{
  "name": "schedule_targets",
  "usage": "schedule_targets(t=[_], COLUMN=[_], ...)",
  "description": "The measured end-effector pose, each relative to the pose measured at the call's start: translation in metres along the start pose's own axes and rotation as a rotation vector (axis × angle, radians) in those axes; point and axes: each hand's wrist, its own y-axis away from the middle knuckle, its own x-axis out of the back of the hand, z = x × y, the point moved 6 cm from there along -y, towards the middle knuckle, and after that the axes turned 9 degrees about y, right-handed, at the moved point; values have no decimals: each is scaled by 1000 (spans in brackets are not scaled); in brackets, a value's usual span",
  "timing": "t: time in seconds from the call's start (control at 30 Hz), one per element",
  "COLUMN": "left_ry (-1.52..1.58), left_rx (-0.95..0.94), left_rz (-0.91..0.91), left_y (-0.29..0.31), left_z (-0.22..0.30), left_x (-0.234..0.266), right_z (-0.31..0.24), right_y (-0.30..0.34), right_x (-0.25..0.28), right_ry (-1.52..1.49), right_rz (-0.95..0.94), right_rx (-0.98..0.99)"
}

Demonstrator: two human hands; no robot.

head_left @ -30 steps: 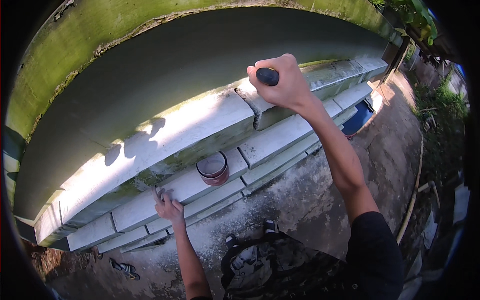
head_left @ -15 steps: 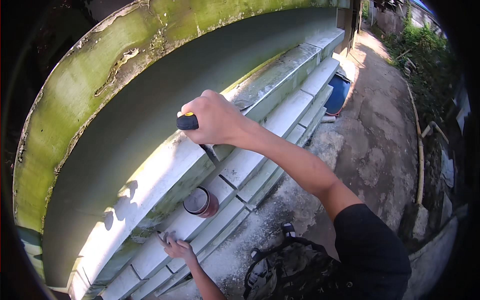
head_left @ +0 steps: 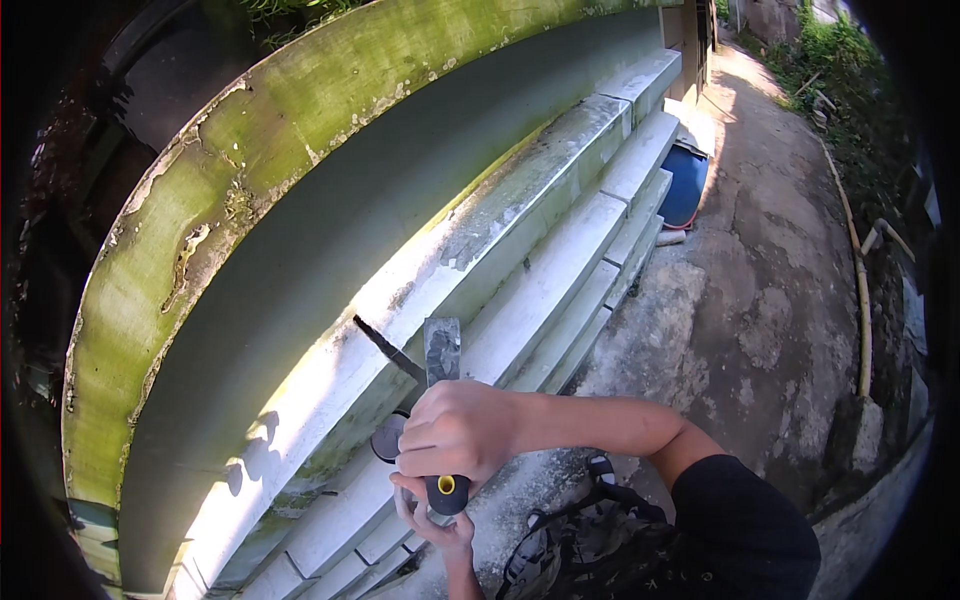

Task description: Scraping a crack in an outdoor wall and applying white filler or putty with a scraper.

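My right hand (head_left: 455, 430) is closed round the black handle (head_left: 448, 497) of a scraper, its yellow-ringed end toward me. The flat, grey-smeared blade (head_left: 442, 345) points away from me, over the edge of the pale ledge. Below the handle is my left hand (head_left: 440, 525), its fingers bent and apart near the right hand; nothing shows in it, though part is hidden. A round open can (head_left: 388, 437) stands on the step just left of my right hand, which partly covers it.
White stepped ledges (head_left: 560, 240) curve along a grey-green wall (head_left: 280, 260) with a mossy, peeling top rim (head_left: 160, 230). A dark joint (head_left: 385, 345) cuts the upper ledge. A blue drum (head_left: 683, 187) stands at the far end, beside a concrete path (head_left: 760, 300) edged by a pipe (head_left: 858, 300).
My right hand has come down toward me from the upper ledge with the scraper, whose blade now shows. My left hand has moved right from the lower step to beneath the handle.
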Motion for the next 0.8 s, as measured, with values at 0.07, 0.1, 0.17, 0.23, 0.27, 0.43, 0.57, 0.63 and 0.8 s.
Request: schedule_targets(t=[0.07,0.1,0.17,0.23,0.27,0.43,0.57,0.63,0.8], left_ry=[283,366,551,401,305,226,364,381,289], left_rx=[261,294,300,96,28,-129,-173,-167,-307], left_rz=[-38,-61,-6,-63,-97,-382,-475,-537,-472], left_y=[-8,-12,-35,-52,-58,-69,-77,-93,-100], left_z=[15,16,51,73,81,99,112,132,151], left_x=[-20,-30,-40,-40,-44,-78,-103,-112,-130], right_z=[-13,-20,-30,-42,-40,-43,-33,-28,-22], right_y=[15,22,36,51,61,104,129,136,151], right_x=[1,3,6,5,6,23,40,53,64], right_ry=[-93,-181,-163,-163,-270,-477,-390,-375,-446], right_rz=[51,101,115,126,195,405,450,464,629], right_rx=[43,83,72,75,-36,-313,-374,-389,-494])
